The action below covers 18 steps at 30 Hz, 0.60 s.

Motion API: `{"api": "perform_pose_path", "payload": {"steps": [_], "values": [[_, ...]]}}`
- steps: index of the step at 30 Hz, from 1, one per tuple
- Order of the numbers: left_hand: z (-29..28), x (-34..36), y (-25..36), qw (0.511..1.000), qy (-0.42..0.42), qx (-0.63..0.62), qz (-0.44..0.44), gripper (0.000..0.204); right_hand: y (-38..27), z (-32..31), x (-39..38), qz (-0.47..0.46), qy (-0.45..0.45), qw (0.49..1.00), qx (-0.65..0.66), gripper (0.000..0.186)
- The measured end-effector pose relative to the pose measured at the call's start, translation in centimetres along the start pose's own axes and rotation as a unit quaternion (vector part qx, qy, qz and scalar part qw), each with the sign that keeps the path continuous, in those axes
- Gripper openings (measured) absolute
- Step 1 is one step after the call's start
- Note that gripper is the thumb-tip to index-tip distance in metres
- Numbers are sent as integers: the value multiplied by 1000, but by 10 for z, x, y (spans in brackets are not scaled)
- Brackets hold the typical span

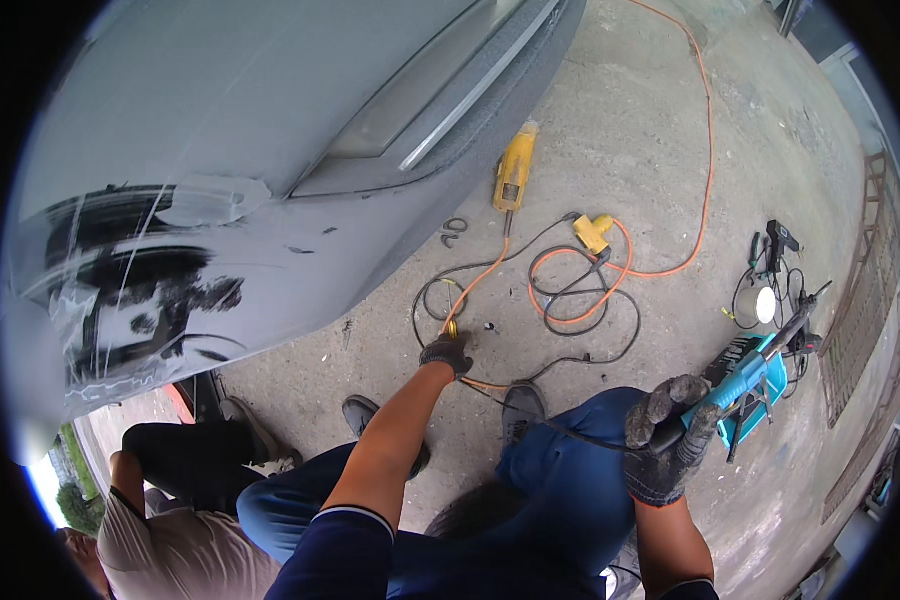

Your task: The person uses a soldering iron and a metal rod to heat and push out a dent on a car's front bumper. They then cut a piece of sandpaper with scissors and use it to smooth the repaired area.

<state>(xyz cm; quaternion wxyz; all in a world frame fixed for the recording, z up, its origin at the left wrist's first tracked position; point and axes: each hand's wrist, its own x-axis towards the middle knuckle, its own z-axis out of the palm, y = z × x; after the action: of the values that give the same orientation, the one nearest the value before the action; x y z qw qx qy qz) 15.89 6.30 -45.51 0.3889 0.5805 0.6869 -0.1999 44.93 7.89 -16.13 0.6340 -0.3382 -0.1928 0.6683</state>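
Observation:
My gloved left hand (447,355) reaches down with its fingers closed on a small yellow plug (452,329) at the end of an orange cord. My gloved right hand (667,437) grips a teal cylindrical power tool (738,378) with a long dark nozzle and a black cable hanging from its rear. A turquoise case (770,402) with black fittings lies below the tool. Ahead of my left hand are a long yellow tool (515,170) and a yellow multi-socket connector (592,233), among looped orange and black cables on the concrete.
A grey vehicle bumper (370,230) with black scuffed patches fills the upper left. Another person (185,555) crouches at my lower left. A white roll (755,305) and a black device (780,245) lie to the right, near a rusty metal grate (855,290).

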Motion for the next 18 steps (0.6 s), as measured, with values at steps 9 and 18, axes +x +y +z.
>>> {"api": "perform_pose_path", "payload": {"steps": [9,18], "values": [[-12,-11,4,993,115,-15,9,37,-8,-9,-3,-32,41,998,-47,39],[-77,-179,-11,863,21,-488,127,34,-14,-23,-2,-67,67,991,-91,36]]}}
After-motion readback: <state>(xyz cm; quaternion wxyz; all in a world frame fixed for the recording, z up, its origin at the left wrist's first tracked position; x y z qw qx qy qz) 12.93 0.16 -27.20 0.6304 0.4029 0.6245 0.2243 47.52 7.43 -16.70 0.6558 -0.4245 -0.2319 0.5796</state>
